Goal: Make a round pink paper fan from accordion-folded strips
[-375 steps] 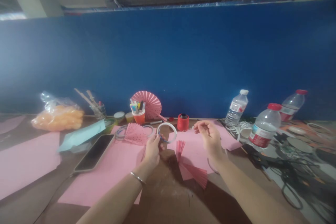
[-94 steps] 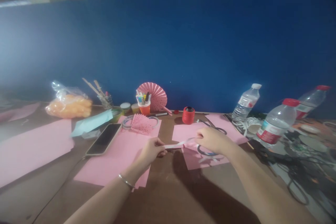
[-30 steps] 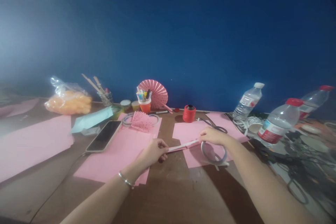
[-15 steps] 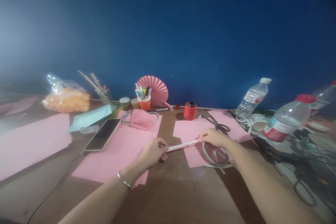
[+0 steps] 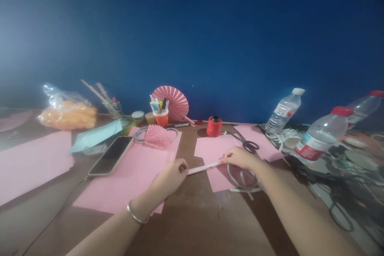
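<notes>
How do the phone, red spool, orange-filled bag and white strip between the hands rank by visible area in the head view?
1. Orange-filled bag
2. Phone
3. Red spool
4. White strip: longer than the spool, but thin, so it covers less

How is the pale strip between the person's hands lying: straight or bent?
Straight: the visible part of the pale strip runs without a bend between the left hand and right hand.

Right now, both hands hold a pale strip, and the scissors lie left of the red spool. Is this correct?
Not quite: the head view shows the scissors right of the red spool. The left hand and right hand do hold the pale strip.
</notes>
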Demonstrator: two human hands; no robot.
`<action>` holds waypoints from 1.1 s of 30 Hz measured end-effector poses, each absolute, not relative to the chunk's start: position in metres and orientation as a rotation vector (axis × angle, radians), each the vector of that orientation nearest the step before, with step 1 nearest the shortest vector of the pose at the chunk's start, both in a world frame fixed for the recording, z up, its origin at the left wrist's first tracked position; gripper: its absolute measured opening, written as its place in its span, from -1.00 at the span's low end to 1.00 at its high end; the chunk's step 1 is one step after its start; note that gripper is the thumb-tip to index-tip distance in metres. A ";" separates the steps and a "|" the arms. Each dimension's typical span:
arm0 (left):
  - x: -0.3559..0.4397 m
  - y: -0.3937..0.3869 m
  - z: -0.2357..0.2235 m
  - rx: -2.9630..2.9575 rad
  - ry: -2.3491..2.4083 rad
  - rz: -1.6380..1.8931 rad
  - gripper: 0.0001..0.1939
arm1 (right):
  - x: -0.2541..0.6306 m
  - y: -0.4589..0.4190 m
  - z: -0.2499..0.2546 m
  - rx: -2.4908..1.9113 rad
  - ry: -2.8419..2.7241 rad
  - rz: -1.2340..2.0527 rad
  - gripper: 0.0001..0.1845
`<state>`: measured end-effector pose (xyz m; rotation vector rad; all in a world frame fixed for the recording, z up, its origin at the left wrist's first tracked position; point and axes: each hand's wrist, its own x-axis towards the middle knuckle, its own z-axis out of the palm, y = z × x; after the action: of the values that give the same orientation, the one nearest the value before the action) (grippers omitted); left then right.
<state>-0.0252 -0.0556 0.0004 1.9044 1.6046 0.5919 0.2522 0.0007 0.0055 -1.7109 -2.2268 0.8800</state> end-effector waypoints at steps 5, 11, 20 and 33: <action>-0.022 -0.063 0.011 2.208 1.610 0.465 -0.87 | 0.251 0.001 0.004 -1.742 -2.239 0.869 -0.60; -0.015 -0.069 0.015 2.443 1.623 0.291 -0.83 | 0.253 0.001 0.002 -1.729 -2.244 0.883 -0.61; -0.014 -0.065 0.006 2.693 1.412 0.248 -0.74 | 0.253 0.003 0.001 -1.709 -2.242 0.914 -0.62; 0.003 -0.086 -0.003 3.013 1.494 0.008 -0.53 | 0.249 0.000 0.016 -1.704 -2.221 0.955 -0.66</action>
<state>0.0034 -0.0865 -0.0034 3.0129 1.4943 0.0084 0.2492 0.0003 0.0164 -1.7043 -2.2206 0.9545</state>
